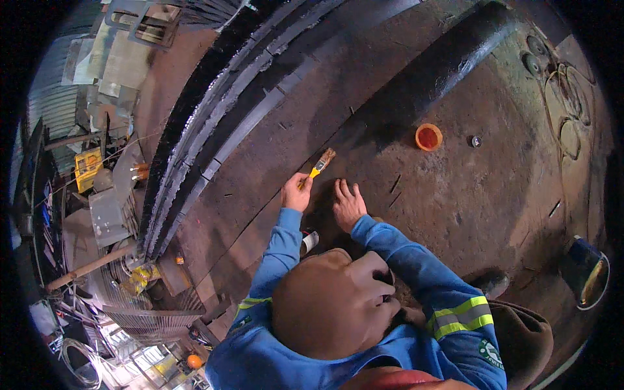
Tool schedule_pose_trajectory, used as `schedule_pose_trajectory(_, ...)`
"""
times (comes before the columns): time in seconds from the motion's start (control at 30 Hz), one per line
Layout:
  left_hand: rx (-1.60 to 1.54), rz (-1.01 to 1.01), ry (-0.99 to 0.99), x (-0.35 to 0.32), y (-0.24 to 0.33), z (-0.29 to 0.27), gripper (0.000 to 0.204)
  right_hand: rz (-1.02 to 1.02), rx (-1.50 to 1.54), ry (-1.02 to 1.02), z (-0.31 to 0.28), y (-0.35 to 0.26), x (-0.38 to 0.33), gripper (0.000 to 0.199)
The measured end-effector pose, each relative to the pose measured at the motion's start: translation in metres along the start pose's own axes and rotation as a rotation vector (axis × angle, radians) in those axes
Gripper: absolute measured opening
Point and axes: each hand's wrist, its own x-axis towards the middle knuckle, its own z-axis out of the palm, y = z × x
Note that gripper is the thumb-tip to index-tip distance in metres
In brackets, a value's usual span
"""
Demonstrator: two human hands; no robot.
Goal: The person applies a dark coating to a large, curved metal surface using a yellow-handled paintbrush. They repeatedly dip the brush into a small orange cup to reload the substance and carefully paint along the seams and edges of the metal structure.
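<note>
My left hand (296, 193) is closed round the yellow handle of a paintbrush (319, 166), whose reddish-brown bristles point up and to the right. To its right, my right hand (350, 206) is spread with its fingers apart and holds nothing; it lies on or just above the dark floor (455, 201). Beyond my right hand stands an orange tub (439, 138) with red paint or a similar red substance inside. A small round metal piece (476, 141) lies to the right of the tub.
Long curved dark metal beams (221, 117) run along the left. A thick black pipe (435, 71) lies at the far side. Coiled cable or hose (570, 97) is at the far right, above a dark metal can (583, 270) with a wire handle. Scrap sheets (123, 62) are stacked at far left.
</note>
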Motion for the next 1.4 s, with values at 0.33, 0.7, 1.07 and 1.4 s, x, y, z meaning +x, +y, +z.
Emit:
schedule_pose_trajectory(0.33, 0.022, 0.009, 0.051, 0.029, -0.014, 0.017, 0.020, 0.009, -0.047, 0.172, 0.017, -0.003, 0.003, 0.033)
schedule_pose_trajectory(0.7, 0.034, 0.020, 0.014, 0.039, 0.031, 0.022, 0.019, -0.016, 0.026, 0.011, 0.006, 0.005, 0.001, 0.035)
schedule_pose_trajectory(1.07, -0.076, 0.222, -0.022, 0.046, 0.061, 0.059, 0.017, -0.058, 0.020, 0.003, -0.006, 0.001, -0.001, 0.031)
schedule_pose_trajectory(1.4, 0.205, 0.719, -0.287, 0.027, 0.230, -0.013, 0.016, -0.050, -0.018, 0.046, 0.004, 0.004, -0.005, 0.033)
